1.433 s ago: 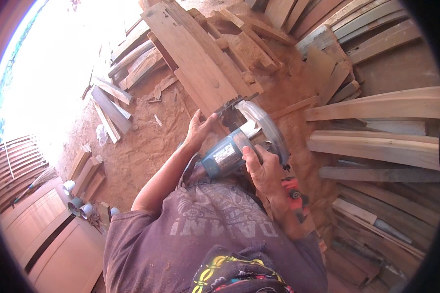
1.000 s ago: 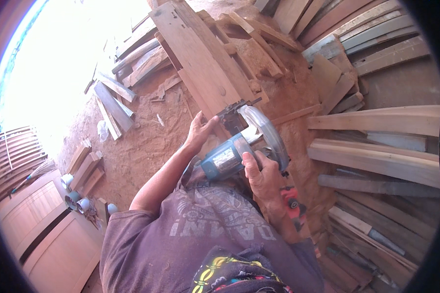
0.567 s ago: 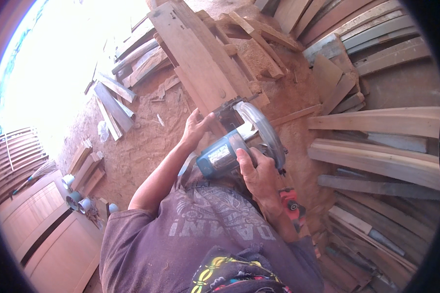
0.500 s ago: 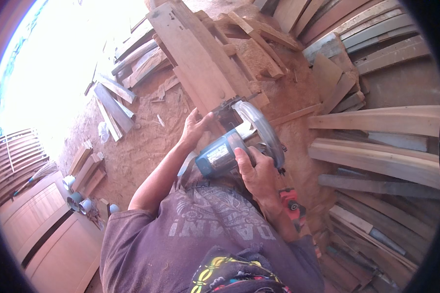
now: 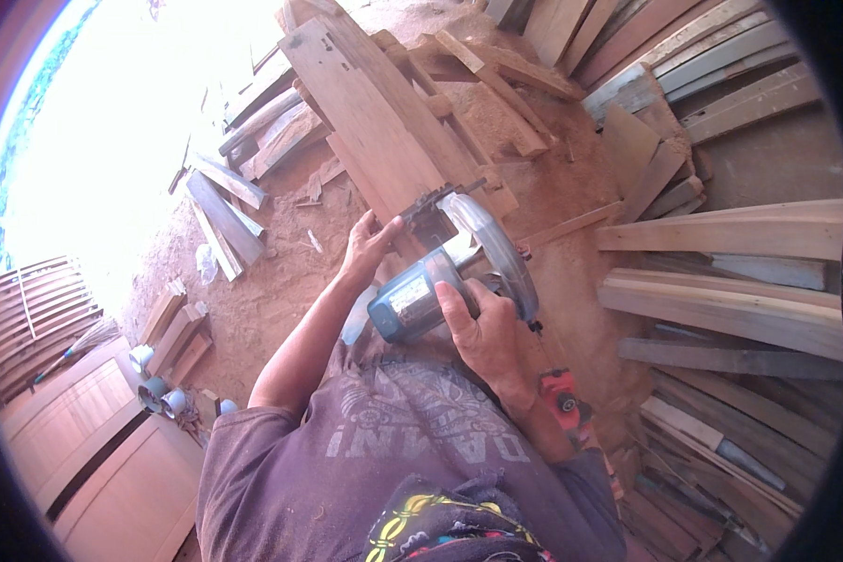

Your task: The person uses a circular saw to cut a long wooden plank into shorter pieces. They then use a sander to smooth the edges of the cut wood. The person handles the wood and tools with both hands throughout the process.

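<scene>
A circular saw with a blue motor housing and a pale curved blade guard rests across the near end of the long wooden boards, just in front of my body. My right hand is wrapped round its rear handle, thumb on top. My left hand grips the left edge of the saw's base plate, beside the board's edge; its fingertips are partly hidden. The blade's lower part is out of sight beneath the saw.
A red power tool lies beside my right forearm. Timber planks are stacked along the right side. Offcuts lie on the sawdust-covered ground at left, near wooden panels. More loose wood sits behind the boards.
The saw and both hands have shifted slightly to the left relative to the boards. The grip of each hand looks the same.
</scene>
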